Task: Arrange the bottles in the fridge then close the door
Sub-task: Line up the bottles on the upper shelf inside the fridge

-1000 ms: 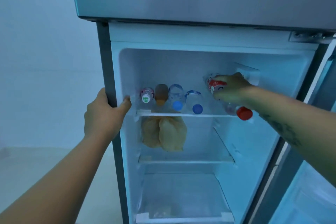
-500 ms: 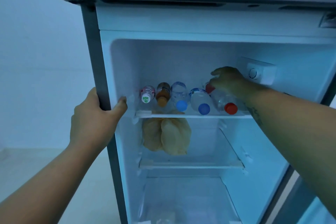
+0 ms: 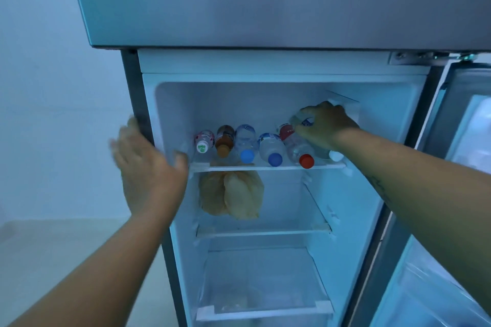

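Several bottles lie side by side on the fridge's top shelf (image 3: 268,167), caps facing me: a white-and-green-capped one (image 3: 204,144), a brown one (image 3: 224,141), two blue-capped ones (image 3: 246,146) (image 3: 271,151) and a red-capped one (image 3: 300,152). At the right end lies a clear white-capped bottle (image 3: 335,156). My right hand (image 3: 325,125) reaches in and grips that bottle from above, hiding most of it. My left hand (image 3: 148,164) is motion-blurred at the fridge's left edge (image 3: 135,103), fingers spread, holding nothing.
The fridge door (image 3: 467,146) stands open at the right. A yellowish bag (image 3: 231,195) sits on the middle shelf below the bottles. A clear drawer (image 3: 263,284) fills the bottom. The closed freezer door (image 3: 265,0) is overhead.
The red-capped bottle now lies in the row, and my right hand holds a white-capped bottle beside it. My left hand has loosened its grip on the fridge edge.
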